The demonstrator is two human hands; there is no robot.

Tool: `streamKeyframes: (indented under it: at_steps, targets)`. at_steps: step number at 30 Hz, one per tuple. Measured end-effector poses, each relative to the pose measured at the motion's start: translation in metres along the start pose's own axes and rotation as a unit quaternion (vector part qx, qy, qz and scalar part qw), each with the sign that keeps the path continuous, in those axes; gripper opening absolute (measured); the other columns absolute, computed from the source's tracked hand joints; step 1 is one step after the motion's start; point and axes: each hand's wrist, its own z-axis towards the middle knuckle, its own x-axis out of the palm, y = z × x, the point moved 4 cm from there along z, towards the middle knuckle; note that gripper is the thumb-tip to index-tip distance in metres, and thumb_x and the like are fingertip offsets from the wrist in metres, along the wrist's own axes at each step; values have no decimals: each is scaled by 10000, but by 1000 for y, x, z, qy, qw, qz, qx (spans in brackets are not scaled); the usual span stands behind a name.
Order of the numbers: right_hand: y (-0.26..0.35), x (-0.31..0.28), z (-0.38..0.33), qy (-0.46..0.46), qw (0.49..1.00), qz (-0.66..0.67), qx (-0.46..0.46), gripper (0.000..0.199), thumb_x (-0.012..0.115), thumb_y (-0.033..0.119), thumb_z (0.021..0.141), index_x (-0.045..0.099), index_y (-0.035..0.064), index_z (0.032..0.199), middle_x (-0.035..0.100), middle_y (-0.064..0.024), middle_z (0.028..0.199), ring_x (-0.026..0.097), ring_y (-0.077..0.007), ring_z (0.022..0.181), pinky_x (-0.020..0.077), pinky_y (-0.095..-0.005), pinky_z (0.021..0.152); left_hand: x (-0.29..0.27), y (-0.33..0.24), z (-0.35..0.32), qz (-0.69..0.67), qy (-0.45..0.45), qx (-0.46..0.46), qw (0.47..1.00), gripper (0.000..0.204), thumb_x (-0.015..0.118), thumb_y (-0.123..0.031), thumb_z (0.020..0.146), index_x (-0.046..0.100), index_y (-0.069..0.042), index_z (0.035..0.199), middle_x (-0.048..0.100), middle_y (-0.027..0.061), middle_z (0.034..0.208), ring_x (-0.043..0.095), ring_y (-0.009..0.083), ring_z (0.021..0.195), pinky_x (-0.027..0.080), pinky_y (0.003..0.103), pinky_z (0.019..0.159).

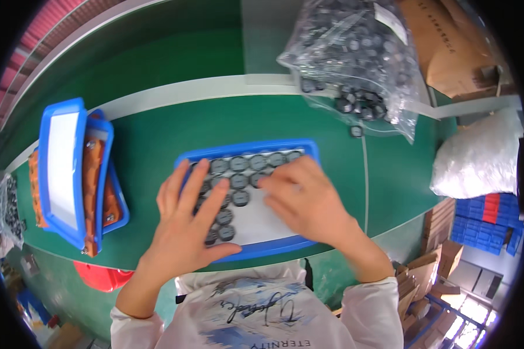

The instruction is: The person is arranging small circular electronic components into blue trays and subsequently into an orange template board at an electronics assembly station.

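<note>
A blue-rimmed tray (247, 146) with a white bottom lies before me on the green table. Small round dark-grey parts (239, 164) stand in rows along its far and left sides. My left hand (183, 221) is open over the tray's left side, fingers spread, with fingertips touching or just above the parts there. My right hand (303, 198) is over the tray's right half, fingers curled together. Its fingertips meet a round part (257, 180) in the second row; whatever lies inside those fingers is hidden. White tray bottom (259, 224) shows in the near middle.
Several blue trays (78, 174) with orange-brown pieces are stacked at left. At the far right lies a clear bag (361, 52) of dark parts, one loose part (356, 131) beside it. Further right are a brown carton (457, 49) and a white plastic bag (477, 157).
</note>
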Motion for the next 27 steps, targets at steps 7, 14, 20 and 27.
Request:
streamKeyframes:
  at_steps: [7,14,20,27]
  targets:
    - [-128,-80,-59,-145,948,-184,214,277,750,36,832,687,21,1102,678,-145,1104,653,-347,1003,534,-416,860,-6,-42,122,-98,-135,156,973,405,749,-116,829,674,-37,1219,701,159,1107,639,361,1067,505,454,937]
    - [-106,-62,-64,-93,962,-146,211,293,771,51,836,703,14,1118,657,-147,1114,648,-331,1017,538,-399,866,80,-67,264,21,-119,195,973,169,683,-108,850,656,-9,984,702,183,964,666,379,943,532,479,867]
    - [-93,-70,-105,-171,943,-127,257,233,778,35,828,705,6,1047,675,-130,1086,652,-306,965,545,-372,817,39,-49,253,-37,-91,72,992,217,635,-139,846,690,12,992,718,263,860,722,431,822,576,515,760]
    - [-74,-71,-122,-129,963,-126,201,164,753,-47,818,699,-3,967,670,-131,1094,645,-287,984,532,-359,807,-44,58,107,-116,-154,-164,967,107,642,-69,892,693,-37,980,621,107,661,610,155,591,479,322,580]
